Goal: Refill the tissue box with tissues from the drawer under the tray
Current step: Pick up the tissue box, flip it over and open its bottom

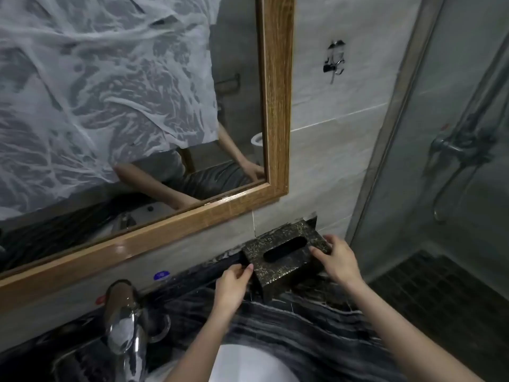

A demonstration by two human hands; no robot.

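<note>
A dark tissue box with a gold crackle pattern stands on the black marble counter, against the wall under the mirror's corner. Its oval top slot looks dark, and no tissue shows in it. My left hand grips the box's near left corner, thumb on the top edge. My right hand holds the right end, fingers curled over the top. No drawer or tray is in view.
A chrome faucet rises at the lower left over the white basin. The wood-framed mirror hangs above. A glass shower screen stands close to the right of the box. A metal hook is on the tiled wall.
</note>
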